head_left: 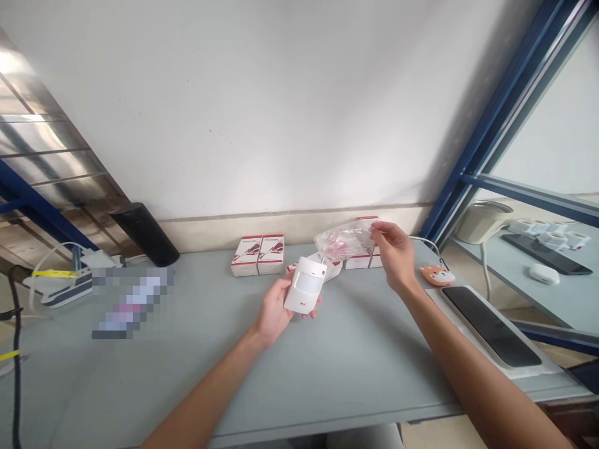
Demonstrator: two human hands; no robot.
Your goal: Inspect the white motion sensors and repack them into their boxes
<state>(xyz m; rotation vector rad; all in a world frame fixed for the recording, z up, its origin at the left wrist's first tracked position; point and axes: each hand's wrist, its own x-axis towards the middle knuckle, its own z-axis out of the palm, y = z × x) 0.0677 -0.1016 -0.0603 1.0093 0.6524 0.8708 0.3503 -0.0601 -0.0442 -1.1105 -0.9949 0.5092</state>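
My left hand (275, 310) grips a white motion sensor (305, 285) with a pale curved window, its front turned toward me. Pinched in my right hand (395, 254) is a clear plastic bag (344, 240), stretched out leftward above the boxes. The bag's lower left end comes down close to the sensor's top; whether the two touch I cannot tell. Behind the sensor lies a red and white box (333, 270), partly hidden by it and the bag. More such boxes (358, 261) stand behind the bag, against the wall side.
Two red and white boxes (258, 254) stand side by side at the table's back. Left are a black cylinder (146, 234), a power strip (68, 290) and a blurred-out patch. Right are an orange animal-shaped case (437, 275) and a black phone-like slab (490, 325) beside a glass partition.
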